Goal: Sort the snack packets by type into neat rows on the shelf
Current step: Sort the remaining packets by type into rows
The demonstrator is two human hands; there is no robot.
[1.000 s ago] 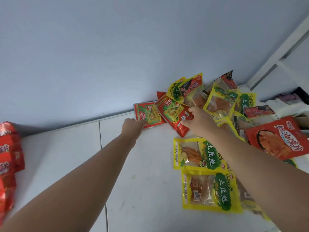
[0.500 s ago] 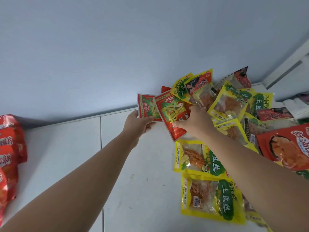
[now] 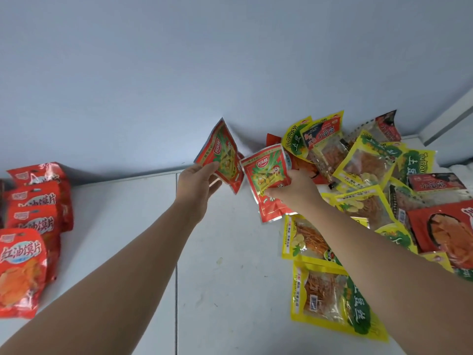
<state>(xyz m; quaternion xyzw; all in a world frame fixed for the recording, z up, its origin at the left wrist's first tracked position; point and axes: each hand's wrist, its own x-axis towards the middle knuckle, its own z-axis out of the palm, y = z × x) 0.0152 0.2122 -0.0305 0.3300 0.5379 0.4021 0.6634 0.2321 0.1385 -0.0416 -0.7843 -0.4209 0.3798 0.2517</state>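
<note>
Both hands are busy near the back edge of the white shelf [image 3: 225, 278]. The left hand [image 3: 198, 187] pinches a small red foil packet with a green-and-yellow picture [image 3: 225, 157] by its lower edge, thumb on the printed face. That packet is up off the shelf and tilted, its top corner close to the pale blue wall [image 3: 230, 60]. The right hand [image 3: 294, 190] grips a second red foil packet of the same print [image 3: 266, 180] by its right side. Whether its bottom end touches the shelf, I cannot tell.

These packets look very light, thin and limp, with crinkly foil that is probably slick. I would take them by the flat sealed border rather than the puffed middle, and gently, since whatever is inside may crush.

There is no box or tray that I can see; the shelf itself carries everything. Along its left edge stands a row of puffy red crisp bags [image 3: 28, 226], overlapping, all one type. Towards the back right corner lies a loose heap of yellow packets with clear windows [image 3: 363, 162] showing orange shreds, with a few dark-labelled packets [image 3: 435, 185] mixed in. Two flat yellow packets [image 3: 325, 298] lie nearer the front, and a large red bag [image 3: 445, 226] sits at the right edge.
</note>
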